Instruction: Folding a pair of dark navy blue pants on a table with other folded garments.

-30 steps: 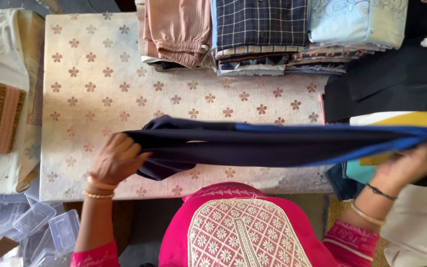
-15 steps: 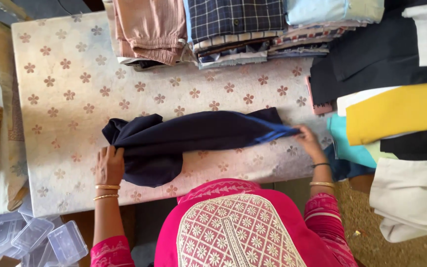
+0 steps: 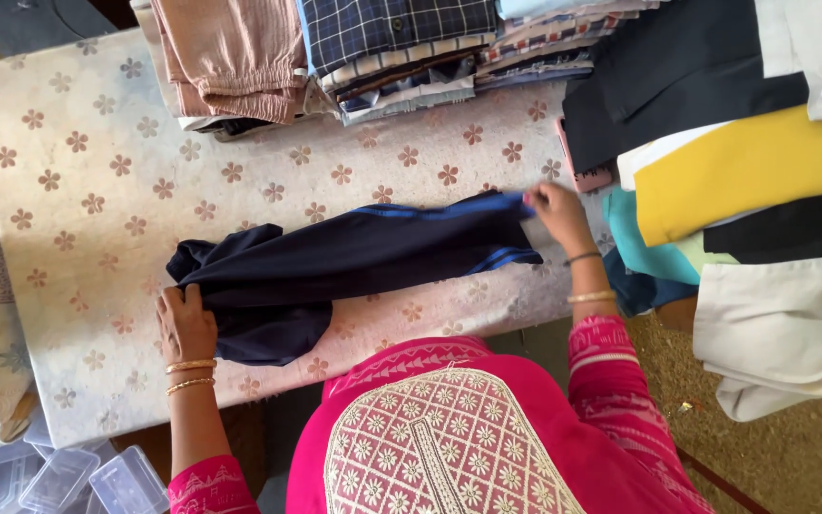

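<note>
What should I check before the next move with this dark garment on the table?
1. Garment on the table: ok. The navy garment lies lengthwise on the flower-patterned tabletop.
2. Left hand placed: ok, it rests on the bunched end.
3. Right hand placed: ok, it holds the end with the blue stripe.
4. Cloth flat: not ok, the left end is crumpled and part of it reaches the near table edge.
5. Room around it: ok. The stacked folded clothes sit apart at the far edge.
6. Grip firmness: cannot tell; the fingers are partly hidden by cloth.
</note>
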